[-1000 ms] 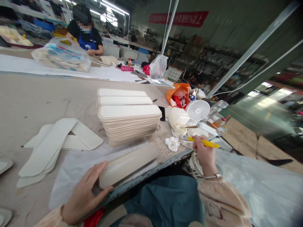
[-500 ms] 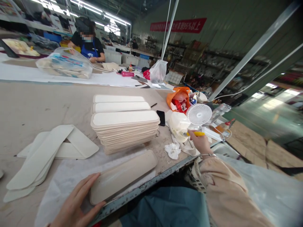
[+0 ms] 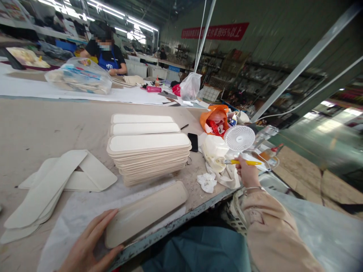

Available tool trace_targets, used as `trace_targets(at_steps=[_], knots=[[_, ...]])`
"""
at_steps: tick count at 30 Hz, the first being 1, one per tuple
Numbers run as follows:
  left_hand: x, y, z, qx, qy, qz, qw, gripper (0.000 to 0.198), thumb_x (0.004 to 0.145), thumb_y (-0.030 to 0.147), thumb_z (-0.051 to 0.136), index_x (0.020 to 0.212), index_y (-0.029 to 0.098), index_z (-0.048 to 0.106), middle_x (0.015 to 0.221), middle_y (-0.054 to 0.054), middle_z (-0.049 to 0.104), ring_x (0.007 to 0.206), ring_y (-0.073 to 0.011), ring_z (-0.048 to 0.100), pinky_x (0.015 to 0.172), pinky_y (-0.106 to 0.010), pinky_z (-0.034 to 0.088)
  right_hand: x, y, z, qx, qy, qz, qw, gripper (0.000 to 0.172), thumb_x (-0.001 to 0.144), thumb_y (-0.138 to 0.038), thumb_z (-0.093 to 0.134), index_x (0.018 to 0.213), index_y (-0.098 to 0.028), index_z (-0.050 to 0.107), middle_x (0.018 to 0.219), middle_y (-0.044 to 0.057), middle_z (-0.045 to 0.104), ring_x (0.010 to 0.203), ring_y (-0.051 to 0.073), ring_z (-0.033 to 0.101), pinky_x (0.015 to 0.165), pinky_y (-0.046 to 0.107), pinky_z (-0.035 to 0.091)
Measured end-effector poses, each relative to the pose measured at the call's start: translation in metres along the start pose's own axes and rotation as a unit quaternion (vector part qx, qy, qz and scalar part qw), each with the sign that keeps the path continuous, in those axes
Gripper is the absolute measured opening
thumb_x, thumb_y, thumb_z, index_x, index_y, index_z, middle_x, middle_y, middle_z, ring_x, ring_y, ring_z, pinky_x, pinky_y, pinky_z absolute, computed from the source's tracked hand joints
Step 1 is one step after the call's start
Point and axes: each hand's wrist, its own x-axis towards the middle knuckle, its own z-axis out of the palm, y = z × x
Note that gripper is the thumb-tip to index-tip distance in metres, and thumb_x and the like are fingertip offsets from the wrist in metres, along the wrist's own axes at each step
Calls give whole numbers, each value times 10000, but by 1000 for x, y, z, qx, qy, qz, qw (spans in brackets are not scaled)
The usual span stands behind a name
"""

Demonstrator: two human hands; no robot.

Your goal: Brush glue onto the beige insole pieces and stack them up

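My right hand [image 3: 248, 172] grips a yellow-handled brush [image 3: 249, 163]. The brush's pale head is at the mouth of a translucent white plastic container [image 3: 215, 148] smeared with a cream-coloured substance. My left hand [image 3: 92, 241] is open, thumb and fingers spread about the left end of a long beige panel [image 3: 147, 211] with rounded corners, touching its edges. That panel lies on a white sheet [image 3: 70, 223] near the table's front edge. Behind it stands a tall stack of similar panels [image 3: 150, 158], with white strips on the top ones.
Loose cream strips [image 3: 45, 192] overlap at the left. Crumpled tissue [image 3: 207, 182], a phone [image 3: 193, 142], a white fan [image 3: 239, 138] and an orange bag [image 3: 214, 116] occupy the right side. Across the table a co-worker [image 3: 106, 53] sits behind a clear plastic bag [image 3: 79, 77].
My right hand has moved right with the brush, drawing more of it out of the container. My left hand stays at the panel's end; the view has shifted slightly.
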Motion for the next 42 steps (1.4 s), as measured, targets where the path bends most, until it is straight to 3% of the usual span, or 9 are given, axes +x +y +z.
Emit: trace_targets(at_steps=[3,10,15,20,24,29,33,36,42], knots=[[1,2,-1,-5,6,-1,1000,696,772,450,636,1398,285,381,1247,-106,605,1072,-301,637,867,-391,574,-5,0,1,64,-10,84,994,331,727,-517,637,761,-188,616,452,-51,449,336,58,285,315,207,218],[-3,-3,2,-19,-9,-14,1000,704,768,431,653,1395,255,385,1277,-115,579,1114,-292,610,926,-387,540,-14,-12,-14,116,14,94,989,394,673,-521,706,767,-155,597,441,-67,430,335,36,277,305,166,182],[-3,-1,1,-24,-20,-24,999,735,755,425,672,1396,240,365,1291,-121,562,1141,-288,584,950,-392,521,-62,-32,-17,240,-49,115,963,413,710,-564,678,797,-173,580,451,-105,327,369,37,234,332,149,181],[3,11,-7,-57,-52,-31,997,783,753,427,666,1408,183,312,1314,-163,524,1208,-307,517,1007,-442,464,-160,-53,33,271,-128,115,947,272,826,-451,616,823,-180,625,459,-77,338,396,53,295,362,159,227],[4,12,-7,-85,-56,-50,994,837,739,413,684,1420,165,264,1301,-175,515,1199,-308,506,1010,-460,445,-236,-76,84,231,-250,99,935,280,826,-455,633,868,-178,645,497,-46,438,438,74,392,393,185,283],[3,12,-6,-110,-51,-58,991,890,723,391,700,1441,179,219,1274,-163,525,1162,-305,524,992,-473,443,-288,-91,135,166,-385,76,905,341,862,-503,575,873,-166,622,499,-40,496,429,82,407,412,208,310],[2,10,-4,-121,-48,-62,990,911,713,375,709,1445,182,203,1269,-162,526,1154,-304,530,976,-470,455,-302,-92,159,138,-416,59,897,346,867,-513,562,851,-169,602,497,-47,505,445,90,436,457,218,350],[1,10,-3,-120,-46,-68,989,913,712,366,709,1446,183,198,1270,-160,520,1161,-304,526,983,-468,452,-301,-87,164,103,-422,54,899,339,866,-516,558,830,-180,592,491,-49,508,452,105,463,484,230,379],[2,11,-4,-107,-42,-52,992,880,737,349,684,1447,191,190,1257,-151,529,1136,-293,537,972,-458,458,-255,-72,136,-17,-303,-12,953,333,857,-515,566,813,-188,605,506,-42,526,502,133,527,553,250,430]])
